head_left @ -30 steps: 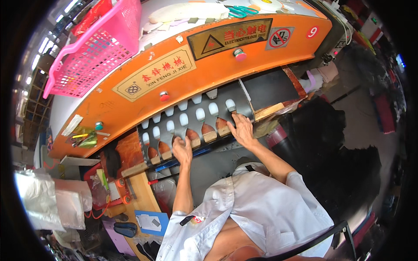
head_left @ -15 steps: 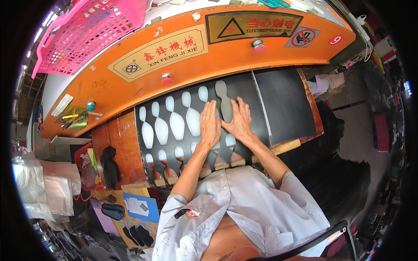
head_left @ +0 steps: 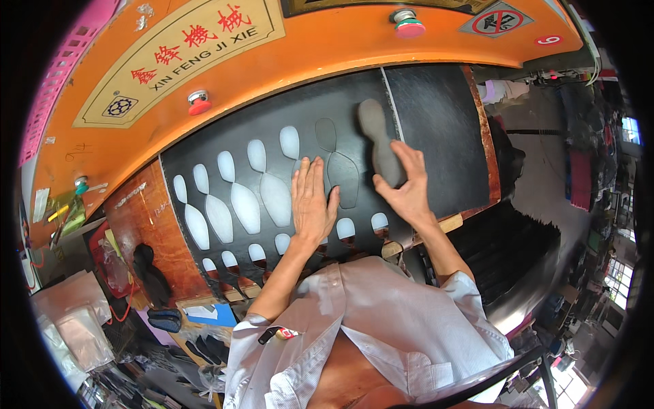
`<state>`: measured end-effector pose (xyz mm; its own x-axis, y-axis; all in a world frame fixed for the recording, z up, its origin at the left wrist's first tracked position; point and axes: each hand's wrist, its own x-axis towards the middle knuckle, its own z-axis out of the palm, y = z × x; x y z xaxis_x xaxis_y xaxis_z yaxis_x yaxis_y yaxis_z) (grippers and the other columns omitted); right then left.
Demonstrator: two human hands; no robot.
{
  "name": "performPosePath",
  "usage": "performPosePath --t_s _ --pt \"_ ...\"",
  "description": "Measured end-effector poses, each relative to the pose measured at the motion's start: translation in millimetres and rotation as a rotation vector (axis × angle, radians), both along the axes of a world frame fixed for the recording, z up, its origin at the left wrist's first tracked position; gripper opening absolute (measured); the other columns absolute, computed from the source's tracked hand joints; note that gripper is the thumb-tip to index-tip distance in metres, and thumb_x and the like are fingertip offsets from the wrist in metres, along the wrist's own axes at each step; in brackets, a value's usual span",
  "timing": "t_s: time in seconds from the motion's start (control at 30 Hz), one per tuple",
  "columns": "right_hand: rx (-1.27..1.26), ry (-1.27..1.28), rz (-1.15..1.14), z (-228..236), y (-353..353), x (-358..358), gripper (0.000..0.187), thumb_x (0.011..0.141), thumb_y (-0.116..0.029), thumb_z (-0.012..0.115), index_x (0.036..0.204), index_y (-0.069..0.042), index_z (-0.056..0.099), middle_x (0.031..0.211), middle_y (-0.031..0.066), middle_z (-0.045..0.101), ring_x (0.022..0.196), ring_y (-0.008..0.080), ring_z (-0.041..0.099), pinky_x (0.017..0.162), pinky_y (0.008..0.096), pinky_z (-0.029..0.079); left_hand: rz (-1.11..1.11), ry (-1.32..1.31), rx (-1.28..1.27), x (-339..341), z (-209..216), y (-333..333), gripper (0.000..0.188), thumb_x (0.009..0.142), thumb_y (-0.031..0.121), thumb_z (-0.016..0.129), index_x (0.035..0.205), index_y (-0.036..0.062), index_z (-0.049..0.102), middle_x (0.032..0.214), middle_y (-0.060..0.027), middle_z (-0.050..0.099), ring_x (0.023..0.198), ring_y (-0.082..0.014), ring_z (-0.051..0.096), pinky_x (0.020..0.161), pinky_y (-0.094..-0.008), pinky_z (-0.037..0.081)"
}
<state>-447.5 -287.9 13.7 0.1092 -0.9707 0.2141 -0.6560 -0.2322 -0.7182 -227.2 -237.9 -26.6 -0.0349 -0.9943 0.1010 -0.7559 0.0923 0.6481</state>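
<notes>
My right hand [head_left: 409, 191] grips the wide near end of a thick grey sole-shaped cutting die [head_left: 373, 123], thumb on one side and fingers on the other. The die is over the right part of a black sheet [head_left: 272, 109]. Flat on this sheet rests my left hand [head_left: 311, 208], fingers stretched out. Just right of it, a sole-shaped cut outline [head_left: 343, 180] shows dark in the sheet. Further left runs a row of sole-shaped openings [head_left: 244, 206] with white showing through. A nearer row of cutouts is partly hidden by my arms.
An orange machine beam [head_left: 327, 48] with red buttons [head_left: 199, 102] spans the far side. A second dark sheet [head_left: 443, 136] lies on the right of the reddish board [head_left: 144, 228]. At left are dark sole pieces [head_left: 151, 273] and plastic bags [head_left: 82, 334].
My right hand has shifted the die rightward, uncovering the cut outline. My left hand has come off the die onto the sheet. The whole view has shifted nearer the beam.
</notes>
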Motion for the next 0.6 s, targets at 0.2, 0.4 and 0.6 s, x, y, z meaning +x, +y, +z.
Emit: performPosePath --t_s 0.2,0.4,0.6 --pt "-0.145 0.145 0.011 -39 5 20 0.069 0.071 -0.014 0.082 0.134 0.004 0.06 0.141 0.0194 0.056 0.121 0.0401 0.053 0.104 0.0478 0.048 0.238 0.156 -0.248 34 0 73 0.032 0.087 -0.002 0.07 0.119 -0.0024 0.069 0.112 -0.0181 0.072 0.104 -0.0369 0.066 0.094 -0.0453 0.052" --pt "-0.207 0.14 -0.024 -54 -27 25 0.068 0.076 -0.021 0.08 0.136 0.003 0.059 0.141 0.0192 0.055 0.124 0.0403 0.051 0.106 0.0483 0.047 0.423 0.158 -0.283 47 -30 165 0.02 0.088 0.002 0.069 0.107 -0.0014 0.07 0.096 -0.0155 0.073 0.086 -0.0325 0.068 0.078 -0.0405 0.054" --pt "-0.46 0.111 -0.125 -23 -40 28 0.048 0.083 -0.024 0.079 0.122 0.0 0.064 0.126 0.0178 0.062 0.117 0.0392 0.055 0.1 0.0472 0.05 0.283 -0.176 -0.409 69 -84 126 0.015 0.087 0.013 0.07 0.099 0.0059 0.075 0.084 -0.014 0.069 0.08 -0.0359 0.064 0.077 -0.0465 0.05"
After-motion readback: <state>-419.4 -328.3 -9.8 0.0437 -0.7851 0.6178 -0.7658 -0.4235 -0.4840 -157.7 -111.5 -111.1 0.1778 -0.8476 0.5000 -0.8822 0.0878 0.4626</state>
